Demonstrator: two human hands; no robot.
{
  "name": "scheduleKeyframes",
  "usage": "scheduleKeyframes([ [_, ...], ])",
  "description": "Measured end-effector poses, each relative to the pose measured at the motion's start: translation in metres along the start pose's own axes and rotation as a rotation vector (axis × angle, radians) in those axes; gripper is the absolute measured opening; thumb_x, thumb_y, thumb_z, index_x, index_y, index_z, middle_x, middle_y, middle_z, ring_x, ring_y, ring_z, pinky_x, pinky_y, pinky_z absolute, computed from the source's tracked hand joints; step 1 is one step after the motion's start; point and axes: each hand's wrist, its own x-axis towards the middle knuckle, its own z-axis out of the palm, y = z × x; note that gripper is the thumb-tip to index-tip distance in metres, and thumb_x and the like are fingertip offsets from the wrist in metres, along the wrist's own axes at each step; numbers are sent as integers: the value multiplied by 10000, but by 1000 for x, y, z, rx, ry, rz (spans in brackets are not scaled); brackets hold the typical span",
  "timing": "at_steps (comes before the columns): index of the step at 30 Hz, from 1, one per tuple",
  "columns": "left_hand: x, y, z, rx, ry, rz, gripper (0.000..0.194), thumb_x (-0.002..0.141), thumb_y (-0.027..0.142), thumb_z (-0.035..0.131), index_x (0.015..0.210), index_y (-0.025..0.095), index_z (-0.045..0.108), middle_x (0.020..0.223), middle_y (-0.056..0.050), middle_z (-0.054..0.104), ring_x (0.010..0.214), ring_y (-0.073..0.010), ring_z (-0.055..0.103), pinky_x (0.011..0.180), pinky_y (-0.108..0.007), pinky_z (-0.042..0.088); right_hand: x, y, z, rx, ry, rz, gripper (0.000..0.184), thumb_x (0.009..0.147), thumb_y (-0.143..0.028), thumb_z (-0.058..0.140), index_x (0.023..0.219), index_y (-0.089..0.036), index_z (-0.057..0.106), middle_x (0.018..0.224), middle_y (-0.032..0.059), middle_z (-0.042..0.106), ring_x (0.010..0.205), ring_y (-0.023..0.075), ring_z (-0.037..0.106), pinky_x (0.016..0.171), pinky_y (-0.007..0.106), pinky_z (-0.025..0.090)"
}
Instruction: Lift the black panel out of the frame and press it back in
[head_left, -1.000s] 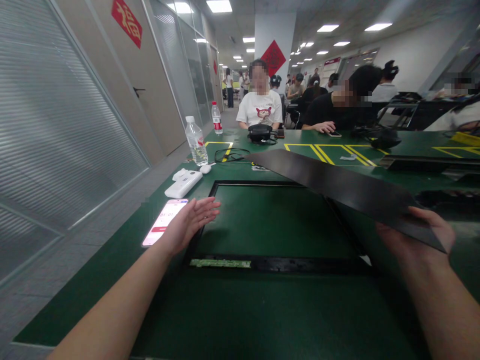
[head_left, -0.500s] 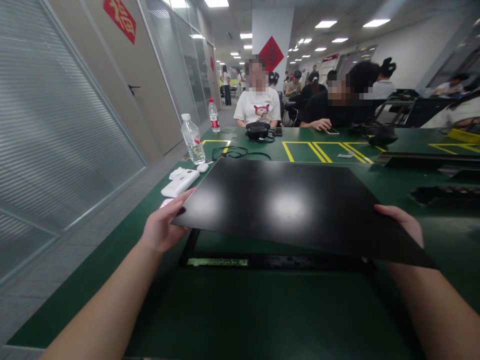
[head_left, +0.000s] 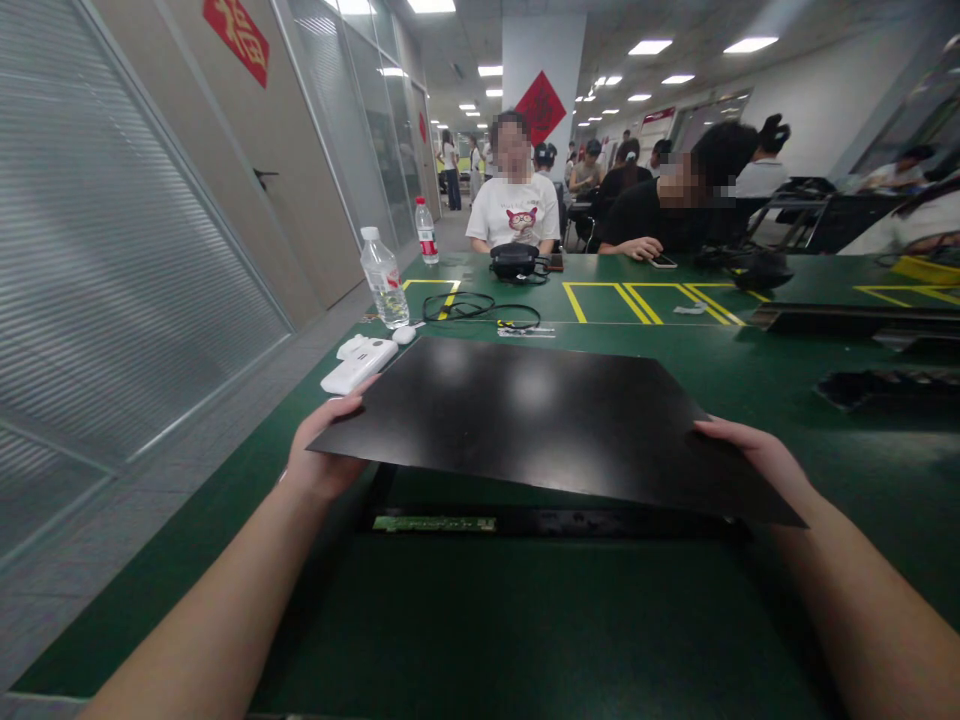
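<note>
I find both hands engaged on one item, a thin black panel [head_left: 517, 420], held raised over the worktop [head_left: 510, 630]. The left hand [head_left: 326, 450] grips its left edge, thumb lying on the upper face and fingers beneath. The right hand [head_left: 765, 465] grips the opposite edge, thumb likewise on top; its fingers are concealed by the panel. In my view the near edge slopes lower toward the right. Pale patches of reflected light show on the upper face.

Below the panel I note a black frame [head_left: 600, 523] lying on the worktop. Its near bar is exposed, with a green circuit strip [head_left: 435, 524] along the left part; the far portion is covered from sight. I cannot tell how near the panel's far edge sits to the frame.

Beyond the left hand I record a white device [head_left: 358, 367], then a clear bottle [head_left: 384, 280], upright. A black cable [head_left: 465, 307] lies looped beyond the panel. Dark parts [head_left: 885, 390] rest on the worktop to the right. Across from me sits a person in a white shirt [head_left: 517, 215], behind a black object [head_left: 516, 262].
</note>
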Motion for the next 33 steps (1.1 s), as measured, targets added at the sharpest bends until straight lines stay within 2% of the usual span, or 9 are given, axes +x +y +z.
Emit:
scheduleKeyframes([
  [2,-1,2,1,-41,5,25,537,682,316,711,1208,215,749,1113,-77,801,1028,-329,742,790,-383,640,1,1,-1,-8,-94,-18,333,655,-266,749,987,-250,739,929,72,804,847,319,774,723,442,641],
  [4,-1,4,2,-66,19,41,553,674,281,699,1223,228,743,1062,-58,809,983,-311,751,753,-368,645,3,2,-2,-22,-116,-71,321,663,-272,732,982,-250,759,965,63,807,893,295,772,777,418,639],
  [6,-2,6,2,-92,31,58,573,650,253,693,1220,227,739,1010,-46,812,948,-308,758,730,-371,651,6,2,-2,-51,-83,-132,298,670,-261,700,958,-240,772,977,64,807,891,256,767,790,369,633],
  [9,-3,7,2,-97,15,99,583,603,248,699,1182,204,740,978,-57,808,976,-346,757,768,-425,661,12,2,-3,-75,-76,-161,295,682,-248,669,957,-225,776,1018,84,804,882,225,758,773,329,629],
  [12,-4,7,2,-50,28,130,490,652,267,694,1138,242,755,1031,-44,805,1083,-364,733,821,-454,660,17,3,-7,-60,-78,-183,331,701,-237,658,1013,-207,763,1049,109,794,880,220,756,741,319,631],
  [20,-6,4,3,-67,79,85,421,644,188,693,1050,243,789,1091,-2,819,1167,-318,705,908,-385,635,25,3,-17,-48,41,-243,418,734,-186,652,1151,-211,654,983,133,793,781,214,762,650,302,617],
  [24,-9,4,6,-23,41,76,479,643,186,706,1113,233,784,1143,-14,809,1209,-328,686,951,-394,618,23,1,-13,-45,80,-229,413,736,-172,635,1144,-234,618,945,110,799,757,214,762,630,306,608],
  [28,-10,2,6,13,18,104,514,609,181,731,1120,231,761,1131,-20,805,1182,-347,700,990,-449,608,20,1,-8,-58,90,-224,433,712,-169,655,1134,-242,596,930,99,802,765,222,764,644,320,606],
  [33,-1,-6,-5,38,58,122,569,552,187,742,1118,241,713,1042,-30,804,1088,-380,738,915,-508,639,22,4,-11,-124,124,-287,474,695,-214,695,1163,-236,617,926,113,805,844,248,774,729,347,606],
])
